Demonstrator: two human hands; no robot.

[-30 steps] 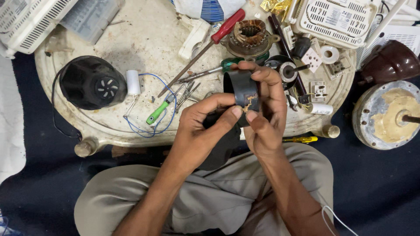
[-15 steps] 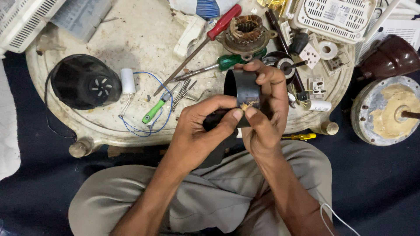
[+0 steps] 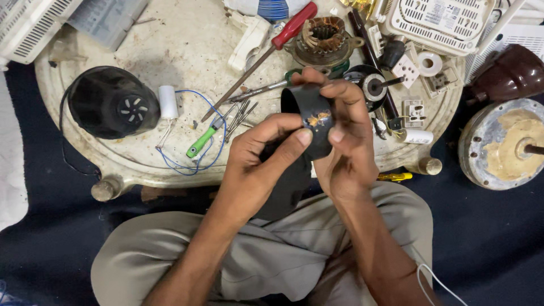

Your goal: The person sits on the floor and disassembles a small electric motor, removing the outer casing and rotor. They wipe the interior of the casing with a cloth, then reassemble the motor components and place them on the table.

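Black cylinder (image 3: 309, 116) pinched between both hands (thumbs touching its side).

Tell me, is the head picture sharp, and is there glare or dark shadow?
Head view: sharp on both hands and the black sleeve; soft, even light, no strong glare; the round table is bright, the dark floor loses detail.

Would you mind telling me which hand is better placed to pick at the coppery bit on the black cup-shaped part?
Probably the left hand: its thumb tip already rests beside the coppery bit, while the right hand wraps and steadies the black cup-shaped part.
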